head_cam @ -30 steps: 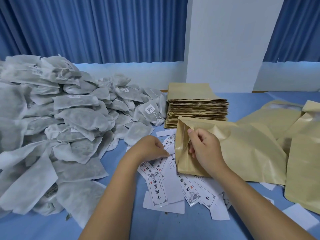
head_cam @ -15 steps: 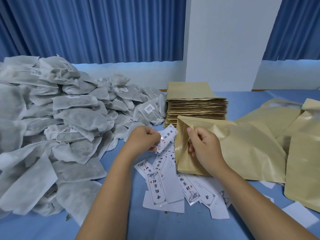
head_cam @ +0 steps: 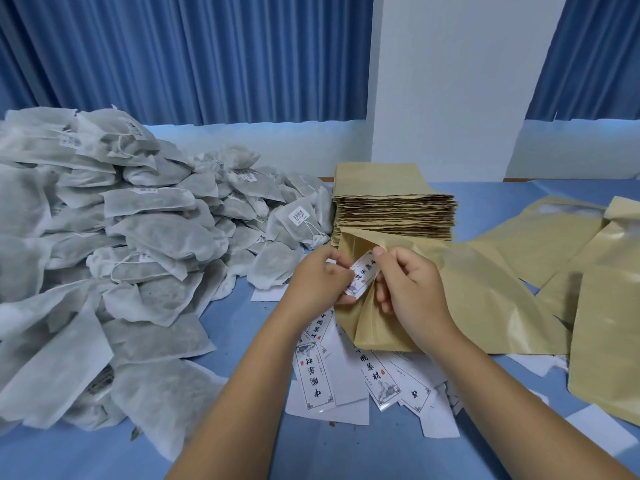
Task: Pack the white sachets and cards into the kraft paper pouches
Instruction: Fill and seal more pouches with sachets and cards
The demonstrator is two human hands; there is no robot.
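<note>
Bare left forearm and right forearm, uncovered down to frame edge. Bare left hand and right hand; nails short, rounded, plain.

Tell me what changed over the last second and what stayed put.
The left hand picked one card off the loose cards and carried it up and to the right, to the mouth of the kraft pouch, where it now pinches it. The right hand kept its grip on the pouch's mouth edge. The sachet pile and the stack of flat pouches did not move.
</note>
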